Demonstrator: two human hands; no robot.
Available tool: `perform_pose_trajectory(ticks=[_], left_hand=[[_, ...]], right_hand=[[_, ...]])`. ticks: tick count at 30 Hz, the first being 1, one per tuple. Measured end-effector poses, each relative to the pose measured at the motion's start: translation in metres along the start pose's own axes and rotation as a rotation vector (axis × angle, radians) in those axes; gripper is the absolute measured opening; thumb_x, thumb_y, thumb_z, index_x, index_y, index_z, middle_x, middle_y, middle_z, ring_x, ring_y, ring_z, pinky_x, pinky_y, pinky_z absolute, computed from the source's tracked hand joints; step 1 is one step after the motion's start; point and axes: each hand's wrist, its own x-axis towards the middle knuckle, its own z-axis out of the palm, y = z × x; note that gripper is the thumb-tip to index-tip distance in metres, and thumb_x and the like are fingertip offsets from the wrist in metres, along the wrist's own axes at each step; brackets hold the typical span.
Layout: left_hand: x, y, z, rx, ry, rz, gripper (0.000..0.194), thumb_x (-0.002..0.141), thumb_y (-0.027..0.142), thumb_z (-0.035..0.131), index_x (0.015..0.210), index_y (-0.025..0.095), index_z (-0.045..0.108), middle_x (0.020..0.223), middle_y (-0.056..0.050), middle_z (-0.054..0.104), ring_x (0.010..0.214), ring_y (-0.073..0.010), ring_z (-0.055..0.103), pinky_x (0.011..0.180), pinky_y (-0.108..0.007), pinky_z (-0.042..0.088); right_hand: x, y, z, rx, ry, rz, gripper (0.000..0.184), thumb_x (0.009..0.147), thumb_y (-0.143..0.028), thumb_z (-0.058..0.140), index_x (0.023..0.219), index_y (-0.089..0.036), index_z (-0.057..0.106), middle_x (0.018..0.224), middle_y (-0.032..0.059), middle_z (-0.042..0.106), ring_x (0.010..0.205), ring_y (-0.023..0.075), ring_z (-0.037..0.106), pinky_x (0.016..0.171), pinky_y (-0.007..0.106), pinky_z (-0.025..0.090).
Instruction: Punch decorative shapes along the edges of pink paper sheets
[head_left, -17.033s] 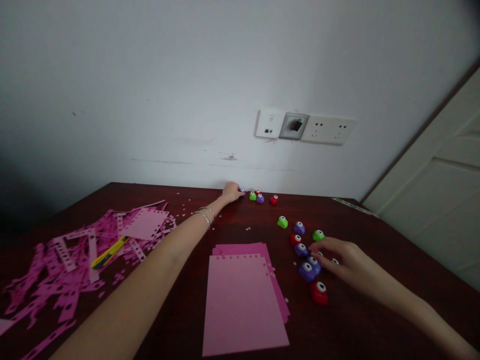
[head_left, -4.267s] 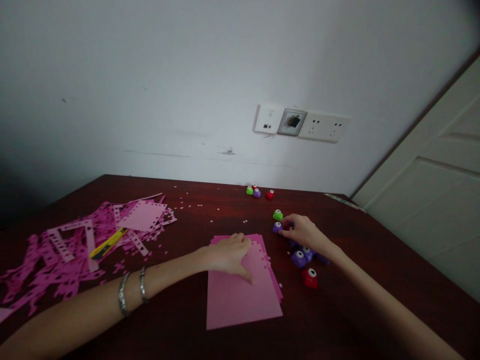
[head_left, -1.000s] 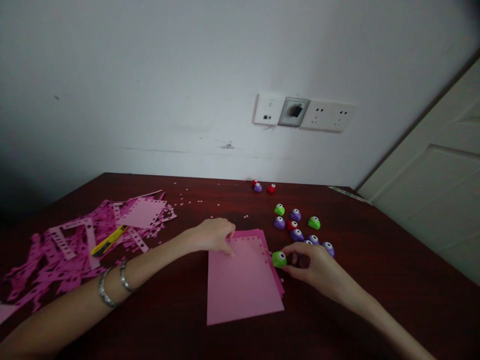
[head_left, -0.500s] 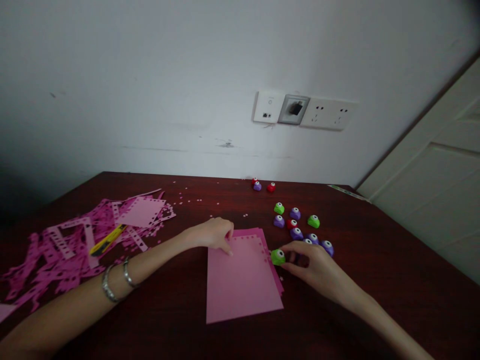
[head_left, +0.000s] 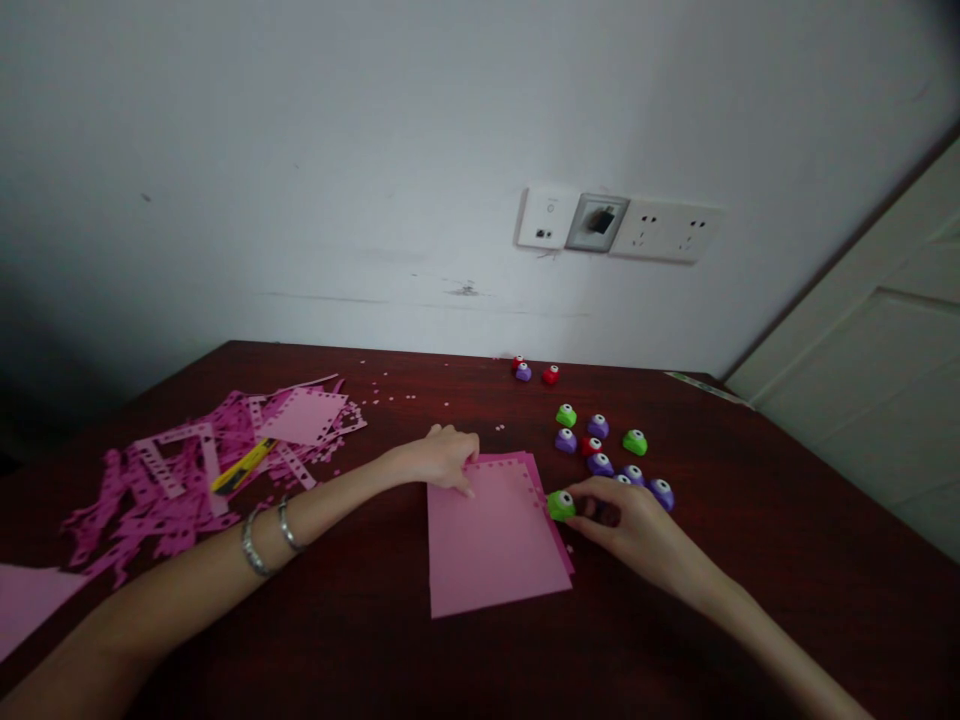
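Note:
Pink sheets of paper (head_left: 499, 550) lie stacked on the table, small punched shapes running along the top and right edges of the upper one. My left hand (head_left: 442, 460) is closed at the stack's top left corner, thumb pressed on the paper and the other fingers curled, partly hidden. Between the thumb and fingers of my right hand (head_left: 626, 520) is a green craft punch (head_left: 561, 505) with a white eye-like button, set against the right edge of the paper. Behind and beside that hand sit several more punches, such as a purple one (head_left: 598, 426) and a red one (head_left: 591, 447).
A heap of pink paper strips (head_left: 172, 490) covers the left side, with a yellow box cutter (head_left: 244, 467) on it. Another pink sheet (head_left: 30, 600) lies at the left edge. More punches (head_left: 551, 375) stand near the wall, which carries sockets (head_left: 667, 230).
My view has shifted slightly, so most things appear further right. Both hands keep the same hold, and the green punch remains at the right edge of the paper.

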Motion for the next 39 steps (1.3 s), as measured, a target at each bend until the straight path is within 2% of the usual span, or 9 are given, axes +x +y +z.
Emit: perform_pose_trajectory(ticks=[9, 13, 18, 22, 24, 29, 35, 39], left_hand=[[0.003, 0.0, 0.003, 0.01, -0.005, 0.015, 0.038, 0.065, 0.033, 0.071, 0.096, 0.016, 0.057, 0.104, -0.01, 0.057, 0.095, -0.0256, 0.051, 0.083, -0.039, 0.036], [0.002, 0.003, 0.002, -0.025, -0.006, 0.02, 0.039, 0.063, 0.029, 0.071, 0.097, 0.016, 0.056, 0.098, -0.007, 0.06, 0.09, -0.0235, 0.053, 0.082, -0.038, 0.037], [0.0, 0.002, -0.005, -0.121, 0.061, 0.033, 0.045, 0.06, 0.026, 0.07, 0.102, 0.017, 0.056, 0.085, -0.001, 0.062, 0.075, -0.0164, 0.054, 0.081, -0.036, 0.036], [0.001, -0.009, -0.01, -0.244, 0.03, 0.083, 0.013, 0.065, 0.024, 0.062, 0.074, 0.014, 0.064, 0.061, 0.002, 0.056, 0.056, -0.0099, 0.046, 0.06, -0.025, 0.035], [0.004, -0.016, -0.011, -0.319, 0.009, 0.141, 0.014, 0.068, 0.025, 0.058, 0.065, 0.013, 0.064, 0.053, 0.003, 0.052, 0.05, -0.0082, 0.042, 0.052, -0.023, 0.031], [0.009, -0.026, -0.01, -0.445, 0.069, 0.246, 0.018, 0.072, 0.028, 0.056, 0.073, 0.013, 0.068, 0.068, 0.0, 0.063, 0.062, -0.0093, 0.05, 0.058, -0.022, 0.035], [0.01, -0.028, -0.014, -0.547, 0.036, 0.218, 0.021, 0.074, 0.031, 0.057, 0.075, 0.013, 0.068, 0.068, -0.001, 0.063, 0.06, -0.0079, 0.047, 0.057, -0.022, 0.034], [0.011, -0.03, -0.013, -0.575, 0.022, 0.186, 0.021, 0.073, 0.032, 0.059, 0.075, 0.014, 0.069, 0.069, -0.001, 0.063, 0.06, -0.008, 0.048, 0.059, -0.023, 0.035]], right_hand=[[0.0, 0.002, 0.003, 0.009, 0.025, -0.021, 0.021, 0.08, -0.031, 0.057, 0.093, -0.019, 0.068, 0.08, 0.0045, 0.067, 0.064, 0.0165, 0.056, 0.056, 0.028, 0.044], [-0.001, 0.001, 0.004, 0.01, 0.021, -0.035, 0.021, 0.081, -0.031, 0.057, 0.093, -0.019, 0.068, 0.08, 0.0043, 0.067, 0.064, 0.0163, 0.057, 0.057, 0.027, 0.044], [-0.001, 0.002, 0.004, 0.011, 0.012, -0.041, 0.021, 0.081, -0.03, 0.057, 0.095, -0.019, 0.068, 0.082, 0.0046, 0.067, 0.066, 0.0165, 0.057, 0.058, 0.027, 0.045], [0.0, 0.004, 0.002, 0.026, 0.01, -0.025, 0.021, 0.08, -0.028, 0.058, 0.096, -0.019, 0.068, 0.081, 0.0043, 0.067, 0.07, 0.0177, 0.059, 0.059, 0.028, 0.045], [0.001, 0.005, 0.002, 0.029, 0.014, -0.017, 0.02, 0.079, -0.026, 0.058, 0.095, -0.02, 0.068, 0.082, 0.0041, 0.068, 0.07, 0.0179, 0.059, 0.06, 0.028, 0.046], [0.002, 0.012, 0.003, 0.048, 0.035, -0.029, 0.021, 0.078, -0.027, 0.059, 0.095, -0.02, 0.068, 0.086, 0.0038, 0.069, 0.072, 0.018, 0.061, 0.062, 0.029, 0.047], [0.003, 0.017, 0.005, 0.029, 0.101, -0.036, 0.021, 0.078, -0.029, 0.059, 0.095, -0.018, 0.067, 0.09, 0.0057, 0.069, 0.076, 0.0196, 0.062, 0.065, 0.031, 0.049], [0.004, 0.017, 0.006, 0.039, 0.097, -0.031, 0.022, 0.078, -0.03, 0.059, 0.096, -0.018, 0.067, 0.089, 0.0054, 0.069, 0.075, 0.0194, 0.062, 0.064, 0.03, 0.05]])
